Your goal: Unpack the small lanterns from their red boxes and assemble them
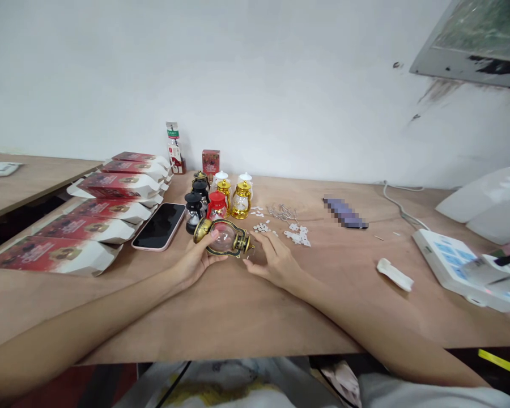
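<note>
My left hand point(198, 258) is closed around the wide base of a small bronze-and-black lantern point(224, 235) with a clear globe. The lantern lies on its side above the table, its top pointing right. Beside that top is my right hand point(276, 262), thumb and fingers apart; whether a fingertip touches the lantern is too small to tell. Just behind stand several more lanterns: a red one point(216, 206), black ones point(193, 211), gold ones point(241, 199) and white-topped ones. Thin metal wire pieces point(283, 212) and small white plastic parts point(297, 234) lie right of them.
A row of flattened red-and-white boxes point(89, 212) and a phone point(159, 226) lie left. A small red box point(211, 161) and a bottle point(176, 150) stand at the wall. Rightward are a blurred-out purple item point(344, 213), a white scrap point(395, 275) and a power strip point(446, 263).
</note>
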Demonstrator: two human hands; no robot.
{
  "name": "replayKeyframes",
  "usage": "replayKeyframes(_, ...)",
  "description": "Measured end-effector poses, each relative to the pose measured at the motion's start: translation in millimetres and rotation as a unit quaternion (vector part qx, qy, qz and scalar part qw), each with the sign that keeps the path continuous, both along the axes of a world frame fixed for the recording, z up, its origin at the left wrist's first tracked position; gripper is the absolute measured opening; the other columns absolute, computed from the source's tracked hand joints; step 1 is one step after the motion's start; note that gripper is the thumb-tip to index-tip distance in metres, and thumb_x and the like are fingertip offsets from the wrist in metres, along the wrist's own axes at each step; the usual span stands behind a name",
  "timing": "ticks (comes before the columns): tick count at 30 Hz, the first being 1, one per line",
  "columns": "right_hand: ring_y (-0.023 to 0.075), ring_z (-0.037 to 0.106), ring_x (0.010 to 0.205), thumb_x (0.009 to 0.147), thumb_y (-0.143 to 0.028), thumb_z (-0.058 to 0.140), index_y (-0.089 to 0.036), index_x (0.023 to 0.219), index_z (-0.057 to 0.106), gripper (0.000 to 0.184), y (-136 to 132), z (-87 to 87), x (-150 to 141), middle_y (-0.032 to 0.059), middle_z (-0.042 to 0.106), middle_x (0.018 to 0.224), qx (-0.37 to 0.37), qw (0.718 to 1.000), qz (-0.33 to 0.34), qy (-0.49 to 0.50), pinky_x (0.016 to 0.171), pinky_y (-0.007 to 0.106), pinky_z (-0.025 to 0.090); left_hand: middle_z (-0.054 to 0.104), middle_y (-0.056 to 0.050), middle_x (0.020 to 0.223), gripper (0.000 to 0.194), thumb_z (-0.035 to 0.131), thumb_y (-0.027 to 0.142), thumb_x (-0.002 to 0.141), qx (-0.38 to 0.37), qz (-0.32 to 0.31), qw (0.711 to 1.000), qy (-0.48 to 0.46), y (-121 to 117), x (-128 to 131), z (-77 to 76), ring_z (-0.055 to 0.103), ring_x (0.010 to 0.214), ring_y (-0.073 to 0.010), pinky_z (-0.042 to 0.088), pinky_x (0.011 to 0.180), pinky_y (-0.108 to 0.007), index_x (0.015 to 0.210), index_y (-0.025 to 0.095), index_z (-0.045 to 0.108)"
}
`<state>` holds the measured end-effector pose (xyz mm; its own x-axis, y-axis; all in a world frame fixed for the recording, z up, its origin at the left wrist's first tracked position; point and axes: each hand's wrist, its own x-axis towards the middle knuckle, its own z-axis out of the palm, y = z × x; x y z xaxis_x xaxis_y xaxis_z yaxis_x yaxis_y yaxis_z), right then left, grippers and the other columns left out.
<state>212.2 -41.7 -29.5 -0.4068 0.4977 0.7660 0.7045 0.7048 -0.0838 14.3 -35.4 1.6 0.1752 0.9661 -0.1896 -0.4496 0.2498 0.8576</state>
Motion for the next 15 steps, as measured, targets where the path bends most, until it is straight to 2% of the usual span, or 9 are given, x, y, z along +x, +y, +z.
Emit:
replayKeyframes(6, 0.0261, 0.059, 0.102, 0.078, -0.026, 0.057, -0.013, 0.121, 0.045, 0.047, -2.5, 4.2, -1.3, 0.0166, 0.059, 0.106, 0.043, 0.999, 0.005, -0.003, 0.085, 0.040, 0.052, 0.070, -0.005, 0.095, 0.026, 0.072, 0.023, 0.070, 0.000, -0.004, 1.000, -0.005, -1.0, 0.6, 0.7, 0.067, 0.080, -0.0184, 0.056, 0.050, -0.021, 0.094, 0.017, 0.065)
replayKeyframes(15, 0.0252, 0.061, 0.097, 0.079, -0.026, 0.055, -0.016, 0.124, 0.045, 0.047, 0.7, 2.5, 0.2, 0.0130, 0.063, 0.104, -0.014, 0.999, 0.036, 0.004, 0.086, 0.042, 0.051, 0.070, -0.006, 0.094, 0.029, 0.073, 0.025, 0.069, 0.024, -0.020, 0.999, 0.008, -0.6, -0.2, -0.7, 0.067, 0.079, -0.0184, 0.057, 0.053, -0.022, 0.096, 0.016, 0.064)
